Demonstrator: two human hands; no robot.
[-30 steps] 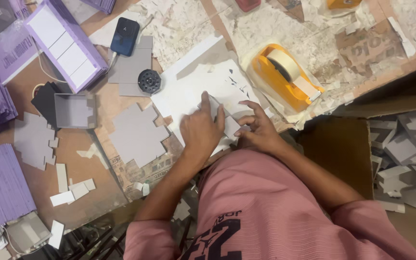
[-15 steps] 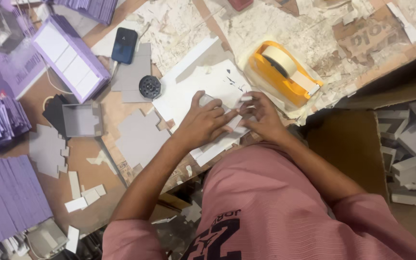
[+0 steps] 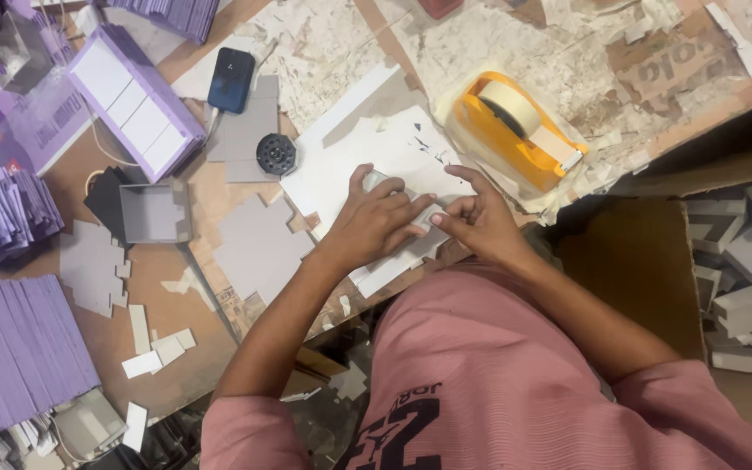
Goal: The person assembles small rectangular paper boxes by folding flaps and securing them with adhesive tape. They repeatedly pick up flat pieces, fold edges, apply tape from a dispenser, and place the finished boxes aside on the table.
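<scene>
Close to the body, both hands have drawn together — left hand (image 3: pixel 374 222) pressed flat, right hand (image 3: pixel 473 222) pinching — on a small grey card piece (image 3: pixel 424 218) atop a white sheet (image 3: pixel 354 161) on the worktop (image 3: pixel 332 43). Beyond sit a yellow tape dispenser (image 3: pixel 515 126), black phone (image 3: pixel 231 80) and purple box (image 3: pixel 137 100) — none blocking.

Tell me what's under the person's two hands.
A small grey cardboard piece lies on a white sheet under the left hand and right hand; fingers cover most of it.
</scene>
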